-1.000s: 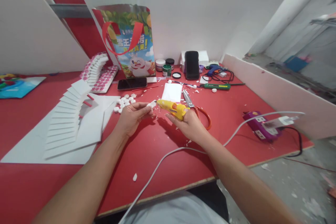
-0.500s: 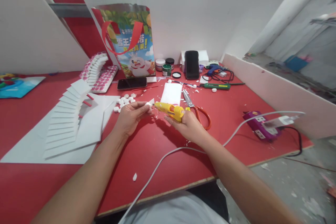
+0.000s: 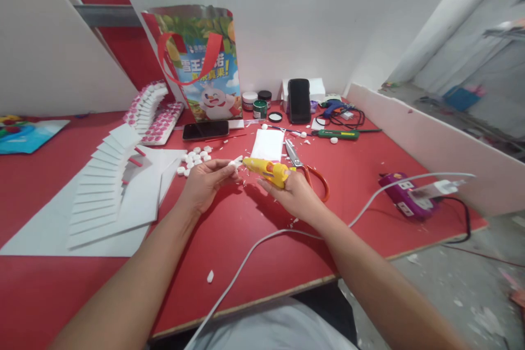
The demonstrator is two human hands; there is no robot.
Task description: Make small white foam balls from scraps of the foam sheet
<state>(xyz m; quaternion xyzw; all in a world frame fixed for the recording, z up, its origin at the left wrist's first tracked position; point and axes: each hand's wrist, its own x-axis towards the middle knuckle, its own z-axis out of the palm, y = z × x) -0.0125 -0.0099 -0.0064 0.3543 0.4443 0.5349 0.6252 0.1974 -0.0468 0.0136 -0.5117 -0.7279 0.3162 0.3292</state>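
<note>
Between the thumb and fingers of my left hand (image 3: pixel 208 183) is a small white piece (image 3: pixel 235 163), partly hidden by the fingertips. My right hand (image 3: pixel 294 192) grips a yellow hot glue gun (image 3: pixel 266 170) by its handle. The gun points left, its nozzle at or very close to the white piece; I cannot tell whether they touch. Beyond my left hand lies a heap of small white round pieces (image 3: pixel 192 157). Orange-handled scissors (image 3: pixel 315 180) rest open just past my right hand, and a white block (image 3: pixel 268 145) lies behind the gun.
A white staircase-like model (image 3: pixel 98 186) stands on white sheets at left. A printed bag (image 3: pixel 209 65), a phone (image 3: pixel 205 130) and paint jars (image 3: pixel 260 109) line the back. The gun's white cord (image 3: pixel 262 239) crosses the red table (image 3: pixel 254 295) toward a purple power strip (image 3: pixel 410 197).
The white piece in my left hand has turned slightly, and the glue gun's rear has tilted a little. Both hands stay in almost the same place.
</note>
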